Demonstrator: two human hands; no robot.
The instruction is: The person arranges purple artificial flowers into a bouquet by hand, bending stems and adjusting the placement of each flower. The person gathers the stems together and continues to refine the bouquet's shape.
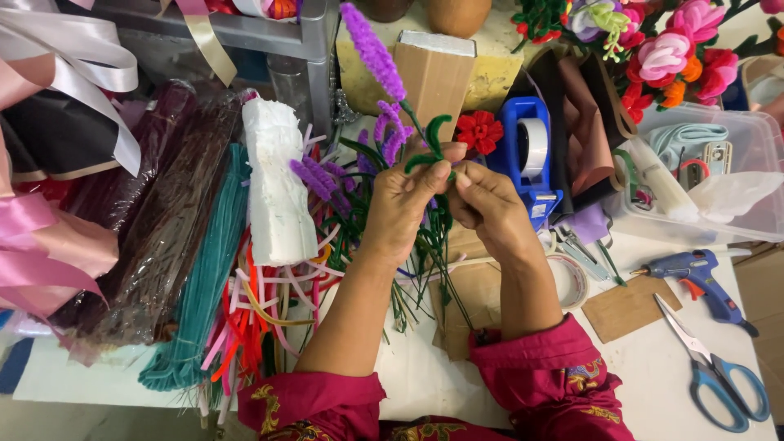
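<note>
Left hand (406,206) clenched around bundled green stems of purple pipe-cleaner lavender sprigs (384,90) above the cluttered white table (645,367), right hand (488,204) pinching a green pipe-cleaner leaf (431,147) at the binding point; best wound tightly, stems kept aligned.

Bright even light, soft shadows, sharp focus.

the purple flower stem (371,51) looks fuzzy, like pipe-cleaner chenille, with green fuzzy wire (430,139) twisted round it. the tape dispenser (527,155) is glossy blue plastic. the scissors (710,367) have bright metal blades and smooth blue plastic handles. the desk (653,359) is matt white; the ribbons (57,57) are satiny.
</note>
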